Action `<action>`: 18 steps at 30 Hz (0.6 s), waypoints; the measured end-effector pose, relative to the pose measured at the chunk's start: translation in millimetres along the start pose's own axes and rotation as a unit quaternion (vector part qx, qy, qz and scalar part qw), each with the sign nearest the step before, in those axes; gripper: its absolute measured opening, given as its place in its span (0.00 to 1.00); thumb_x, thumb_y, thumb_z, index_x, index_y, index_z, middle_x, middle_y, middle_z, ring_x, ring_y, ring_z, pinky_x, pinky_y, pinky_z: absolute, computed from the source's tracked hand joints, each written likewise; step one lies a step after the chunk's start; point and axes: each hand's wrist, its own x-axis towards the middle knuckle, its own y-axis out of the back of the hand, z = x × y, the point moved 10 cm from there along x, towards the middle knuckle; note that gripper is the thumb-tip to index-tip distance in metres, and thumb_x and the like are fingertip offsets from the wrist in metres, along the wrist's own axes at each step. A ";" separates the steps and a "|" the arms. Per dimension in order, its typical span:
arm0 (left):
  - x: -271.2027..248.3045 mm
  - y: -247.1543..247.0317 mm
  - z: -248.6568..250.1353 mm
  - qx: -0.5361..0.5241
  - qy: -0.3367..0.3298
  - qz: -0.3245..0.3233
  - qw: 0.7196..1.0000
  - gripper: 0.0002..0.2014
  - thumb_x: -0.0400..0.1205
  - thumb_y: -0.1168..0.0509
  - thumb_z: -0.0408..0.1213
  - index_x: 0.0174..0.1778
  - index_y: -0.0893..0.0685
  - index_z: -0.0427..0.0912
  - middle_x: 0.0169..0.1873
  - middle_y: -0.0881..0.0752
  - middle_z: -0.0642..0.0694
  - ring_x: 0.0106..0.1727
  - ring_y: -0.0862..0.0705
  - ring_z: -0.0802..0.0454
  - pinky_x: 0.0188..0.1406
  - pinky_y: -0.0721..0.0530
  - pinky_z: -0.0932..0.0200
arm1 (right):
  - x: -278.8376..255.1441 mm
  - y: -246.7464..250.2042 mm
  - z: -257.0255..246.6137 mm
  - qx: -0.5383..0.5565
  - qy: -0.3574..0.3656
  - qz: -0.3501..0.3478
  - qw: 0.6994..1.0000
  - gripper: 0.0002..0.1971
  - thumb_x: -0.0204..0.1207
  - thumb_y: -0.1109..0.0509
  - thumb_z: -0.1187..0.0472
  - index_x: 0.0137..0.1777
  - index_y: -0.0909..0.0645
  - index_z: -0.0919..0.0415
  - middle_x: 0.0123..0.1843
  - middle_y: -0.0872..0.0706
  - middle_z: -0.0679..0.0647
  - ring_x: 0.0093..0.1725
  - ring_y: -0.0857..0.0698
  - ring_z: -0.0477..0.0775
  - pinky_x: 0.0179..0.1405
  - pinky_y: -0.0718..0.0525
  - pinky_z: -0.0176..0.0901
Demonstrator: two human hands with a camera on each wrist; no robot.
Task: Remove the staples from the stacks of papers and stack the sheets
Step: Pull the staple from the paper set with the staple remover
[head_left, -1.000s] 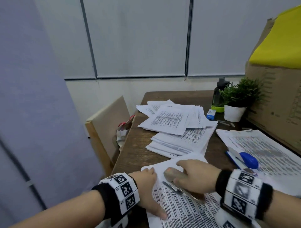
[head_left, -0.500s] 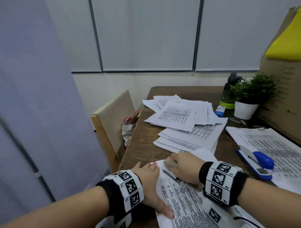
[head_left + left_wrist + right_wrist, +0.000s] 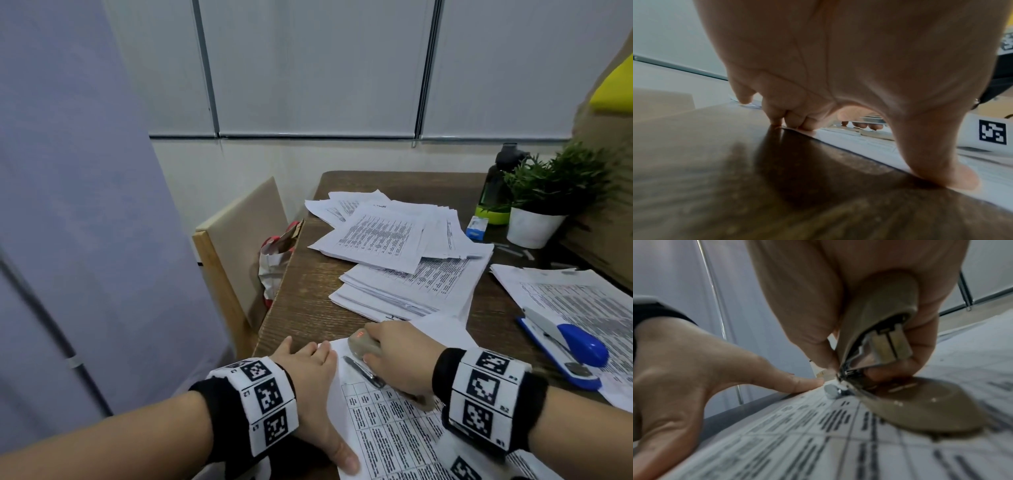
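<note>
A printed stack of papers lies at the near edge of the brown table. My left hand presses flat on the stack's left edge, thumb on the paper's border. My right hand grips a small beige stapler at the stack's top-left corner. In the right wrist view the stapler rests its base on the paper, its metal tip close to my left hand. The staple itself is not visible.
Loose paper piles fill the table's middle, and another pile with a blue stapler lies at right. A potted plant, bottle, small blue box and cardboard box stand behind. A chair is at left.
Both hands stay at the same corner of the stack, the right still gripping the stapler. My head view has swung left, so the table's objects sit further right in the picture.
</note>
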 end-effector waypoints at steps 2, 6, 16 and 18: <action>0.2 0.2 -0.4 0.006 -0.002 0.000 1.000 0.69 0.65 0.33 0.78 0.85 0.66 0.40 0.87 0.63 0.47 0.87 0.61 0.50 0.83 0.66 0.34 | 0.8 0.0 -10.8 -0.029 0.006 -0.007 1.000 0.17 0.84 0.44 0.59 0.33 0.40 0.52 0.50 0.20 0.55 0.53 0.21 0.58 0.48 0.23 0.44; 3.3 3.1 -0.2 0.036 0.004 -0.015 0.999 0.70 0.64 0.34 0.79 0.85 0.66 0.38 0.87 0.62 0.44 0.87 0.60 0.46 0.82 0.66 0.33 | 25.7 -5.6 -19.3 -0.058 -0.017 0.004 0.998 0.15 0.83 0.44 0.59 0.33 0.35 0.54 0.43 0.22 0.54 0.52 0.21 0.60 0.40 0.25 0.44; 7.6 41.1 1.6 0.010 0.034 0.066 0.997 0.48 0.65 0.34 0.78 0.66 0.21 0.39 0.62 0.17 0.42 0.63 0.19 0.43 0.72 0.25 0.40 | 4.2 33.4 50.7 0.104 -0.030 0.041 0.993 0.14 0.78 0.37 0.47 0.40 0.22 0.57 0.36 0.18 0.46 0.40 0.19 0.50 0.39 0.23 0.39; 13.3 52.5 13.5 0.004 0.000 0.099 0.995 0.50 0.69 0.34 0.75 0.77 0.29 0.40 0.76 0.27 0.41 0.76 0.28 0.41 0.79 0.32 0.40 | -10.5 22.5 63.8 0.047 -0.022 0.001 0.999 0.10 0.78 0.36 0.48 0.45 0.21 0.53 0.40 0.17 0.43 0.43 0.18 0.47 0.42 0.24 0.36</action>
